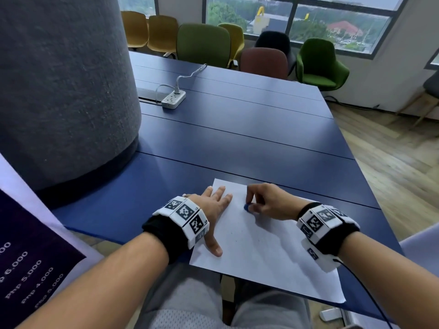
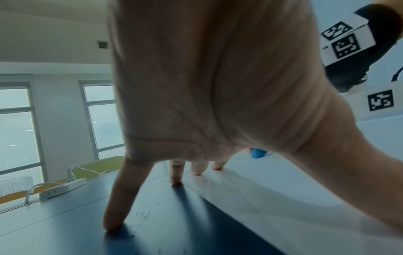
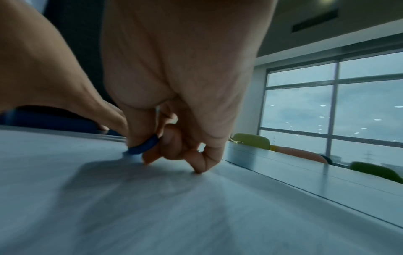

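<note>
A white sheet of paper (image 1: 261,243) lies on the blue table (image 1: 237,138), its near corner hanging over the front edge. My left hand (image 1: 213,205) lies flat with spread, straight fingers on the sheet's left edge; in the left wrist view some fingertips (image 2: 113,222) touch the bare table beside the paper (image 2: 272,198). My right hand (image 1: 263,203) pinches a small blue eraser (image 1: 247,207) and presses it onto the sheet near its far edge. The right wrist view shows the eraser (image 3: 144,146) between thumb and fingers, touching the paper (image 3: 152,207).
A wide grey fabric-covered column (image 1: 59,91) stands at the table's left. A white power strip (image 1: 173,98) with its cable lies farther back. Green, yellow and red chairs (image 1: 318,62) line the far side under windows. A printed poster (image 1: 28,257) is at my lower left.
</note>
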Tool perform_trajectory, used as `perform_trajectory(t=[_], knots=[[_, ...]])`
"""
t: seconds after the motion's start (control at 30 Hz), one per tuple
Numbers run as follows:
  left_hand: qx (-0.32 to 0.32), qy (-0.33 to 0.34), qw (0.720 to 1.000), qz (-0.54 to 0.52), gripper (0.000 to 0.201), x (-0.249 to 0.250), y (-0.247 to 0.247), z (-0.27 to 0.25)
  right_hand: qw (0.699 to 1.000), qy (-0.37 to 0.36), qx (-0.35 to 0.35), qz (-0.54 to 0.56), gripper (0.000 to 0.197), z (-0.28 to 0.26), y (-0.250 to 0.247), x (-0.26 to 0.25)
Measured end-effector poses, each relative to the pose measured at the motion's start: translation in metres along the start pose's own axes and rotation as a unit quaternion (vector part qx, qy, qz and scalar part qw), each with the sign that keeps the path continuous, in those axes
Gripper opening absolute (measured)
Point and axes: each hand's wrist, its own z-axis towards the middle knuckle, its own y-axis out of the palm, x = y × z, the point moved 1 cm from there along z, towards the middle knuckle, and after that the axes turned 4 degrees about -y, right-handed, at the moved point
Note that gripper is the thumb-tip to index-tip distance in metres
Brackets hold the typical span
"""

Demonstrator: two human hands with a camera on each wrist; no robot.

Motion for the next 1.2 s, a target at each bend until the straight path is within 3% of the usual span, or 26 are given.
perform_trajectory(t=[0.07,0.1,0.2,0.27,0.43,0.63,0.83,1.0,1.2], knots=[[-0.002,0.000,1.000,0.005,0.147,0.001,0.000,0.000,0.998,-0.012,-0.052,-0.014,0.011,-0.004,0.000,-0.005],[-0.001,-0.001,1.000,0.008,0.147,0.001,0.000,0.000,0.999,-0.009,-0.044,-0.021,0.010,-0.002,-0.001,-0.005],[0.004,0.000,1.000,0.019,0.148,0.002,0.000,0.002,0.998,0.037,0.048,-0.028,0.010,0.009,-0.006,0.000],[0.006,-0.001,1.000,0.023,0.148,0.004,-0.001,0.002,0.996,0.045,0.067,-0.029,0.010,0.009,-0.004,0.002],[0.007,-0.003,0.999,0.036,0.146,0.008,-0.004,-0.001,0.999,-0.001,-0.026,-0.019,0.011,-0.003,0.002,-0.008],[0.015,-0.013,0.998,0.061,0.147,0.013,-0.004,0.000,0.995,0.068,0.063,-0.034,0.012,0.012,-0.007,0.008],[0.017,-0.012,0.997,0.076,0.146,0.013,-0.006,-0.001,0.999,0.004,-0.022,-0.022,0.010,0.001,0.000,-0.009],[0.022,-0.008,0.997,0.077,0.147,0.011,-0.006,-0.002,0.996,0.060,0.064,-0.029,0.012,0.024,-0.011,-0.003],[0.017,-0.011,0.998,0.064,0.146,0.011,-0.006,-0.002,1.000,-0.022,-0.019,-0.001,0.010,0.018,0.001,-0.017]])
